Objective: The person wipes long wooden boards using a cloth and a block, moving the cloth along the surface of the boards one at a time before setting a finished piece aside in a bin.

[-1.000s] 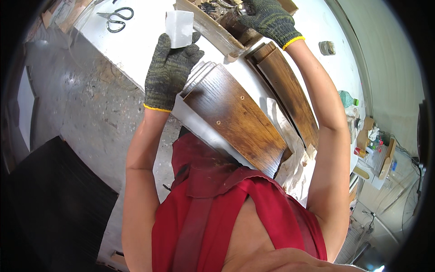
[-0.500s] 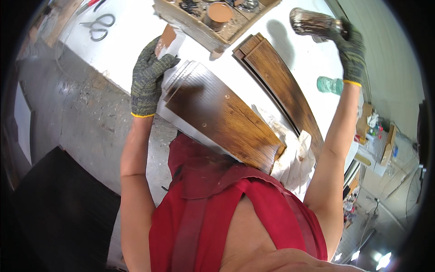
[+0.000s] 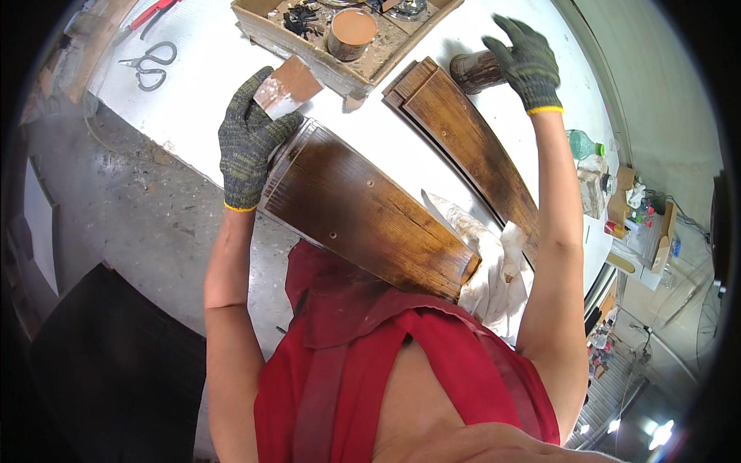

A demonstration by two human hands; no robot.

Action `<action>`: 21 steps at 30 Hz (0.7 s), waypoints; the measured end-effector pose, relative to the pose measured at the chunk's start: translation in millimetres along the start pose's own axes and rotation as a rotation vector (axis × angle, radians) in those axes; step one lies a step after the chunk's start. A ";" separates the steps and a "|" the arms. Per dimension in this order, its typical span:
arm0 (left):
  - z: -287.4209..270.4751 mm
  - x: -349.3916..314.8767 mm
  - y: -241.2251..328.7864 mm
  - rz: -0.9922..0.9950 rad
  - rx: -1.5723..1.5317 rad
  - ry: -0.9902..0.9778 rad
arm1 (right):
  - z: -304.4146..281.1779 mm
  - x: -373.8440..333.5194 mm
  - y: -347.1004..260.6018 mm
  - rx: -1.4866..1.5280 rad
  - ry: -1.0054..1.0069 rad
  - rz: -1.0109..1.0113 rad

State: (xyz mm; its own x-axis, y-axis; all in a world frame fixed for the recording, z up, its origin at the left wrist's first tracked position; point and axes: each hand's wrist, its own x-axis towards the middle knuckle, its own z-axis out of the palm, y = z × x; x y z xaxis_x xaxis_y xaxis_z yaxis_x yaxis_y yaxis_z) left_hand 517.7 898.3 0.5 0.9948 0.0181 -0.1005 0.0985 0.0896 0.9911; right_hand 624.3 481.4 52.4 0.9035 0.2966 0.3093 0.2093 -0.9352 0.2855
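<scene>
My left hand (image 3: 251, 143), in a dark knitted glove, is closed on a small brown square pad (image 3: 289, 86) with white smears. Its heel lies beside the left end of a stack of brown wood-grain boards (image 3: 363, 208), darkened in patches. At the far right, my right hand (image 3: 527, 65), gloved too, has its fingers stretched and apart. Next to its thumb a brown-streaked can (image 3: 477, 73) lies tipped on its side. A second stack of wood-grain boards (image 3: 471, 131) sits just in front of that can.
A shallow cardboard box (image 3: 355, 73) at the back holds a cup of orange-brown paste (image 3: 353, 35). Scissors (image 3: 147, 65) and red-handled pliers (image 3: 154, 14) lie far left. A crumpled white cloth (image 3: 494, 262) touches the near boards. A green bottle (image 3: 585, 145) lies at the right.
My right hand has brought the can left and down beside the far boards and let go of it. My left hand still holds the pad, its brown face now turned more into view.
</scene>
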 end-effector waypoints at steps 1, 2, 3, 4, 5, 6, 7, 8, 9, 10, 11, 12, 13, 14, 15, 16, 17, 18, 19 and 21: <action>0.0 1.9 -1.0 0.002 0.027 -0.007 | -0.6 16.6 -8.5 0.047 -0.022 -0.034; -1.5 4.1 -5.8 0.066 0.129 -0.033 | 3.2 36.9 -13.2 0.182 -0.078 -0.084; -5.6 6.1 -16.8 0.128 0.234 -0.049 | -14.2 55.8 -49.4 0.358 0.121 -0.189; -5.9 7.6 -20.6 0.163 0.288 -0.071 | 2.3 72.3 -54.9 0.346 0.058 -0.168; -4.4 10.9 -23.5 0.206 0.333 -0.110 | 23.0 81.7 -48.4 0.211 0.121 -0.221; -8.8 7.9 -27.8 0.236 0.404 -0.090 | 37.1 108.7 -61.3 0.145 -0.038 -0.257; -8.2 6.5 -24.3 0.204 0.410 -0.082 | 49.8 123.2 -64.4 0.137 -0.099 -0.294; -5.3 7.0 -18.3 0.178 0.407 -0.094 | 53.7 129.6 -59.6 0.116 -0.166 -0.316; -1.8 4.4 -10.4 -0.016 0.159 -0.020 | 58.3 138.4 -61.9 0.088 -0.241 -0.312; 0.1 2.6 -5.8 -0.045 0.072 -0.021 | 61.5 146.6 -63.9 0.058 -0.317 -0.307; 1.2 -0.6 -3.7 -0.076 -0.017 -0.019 | 63.7 153.3 -68.4 0.028 -0.395 -0.307; 1.7 -2.2 -3.5 -0.107 -0.107 -0.019 | 64.2 160.4 -70.8 0.013 -0.459 -0.325; 2.0 -2.0 -4.8 -0.099 -0.117 -0.012 | 62.8 167.5 -71.1 -0.005 -0.524 -0.341; 2.0 -1.7 -6.2 -0.094 -0.127 -0.010 | 63.5 170.1 -69.9 -0.021 -0.591 -0.353; 2.4 -1.9 -6.5 -0.086 -0.134 -0.013 | 76.3 172.7 -61.2 -0.043 -0.581 -0.388; 2.9 -2.3 -7.8 -0.086 -0.155 -0.014 | 88.7 173.0 -52.2 -0.069 -0.634 -0.326; 1.7 -2.2 -9.7 -0.082 -0.173 -0.009 | 80.6 174.2 -57.0 -0.093 -0.681 -0.268; 0.8 -2.1 -11.2 -0.079 -0.190 -0.006 | 75.7 174.6 -60.2 -0.118 -0.728 -0.207; 0.6 -2.2 -12.0 -0.080 -0.162 -0.005 | 92.0 168.1 -48.6 -0.073 -0.594 -0.219; -1.6 -2.8 -12.0 -0.081 -0.104 0.005 | 77.0 161.4 -46.5 0.072 -0.511 -0.150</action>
State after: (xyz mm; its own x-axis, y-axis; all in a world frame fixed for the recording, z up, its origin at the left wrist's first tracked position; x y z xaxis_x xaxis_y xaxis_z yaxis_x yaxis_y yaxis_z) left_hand 513.6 898.8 -11.3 0.9835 0.0113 -0.1807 0.1751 0.1934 0.9654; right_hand 789.2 557.9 19.2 0.9248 0.3129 -0.2166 0.3590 -0.9061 0.2239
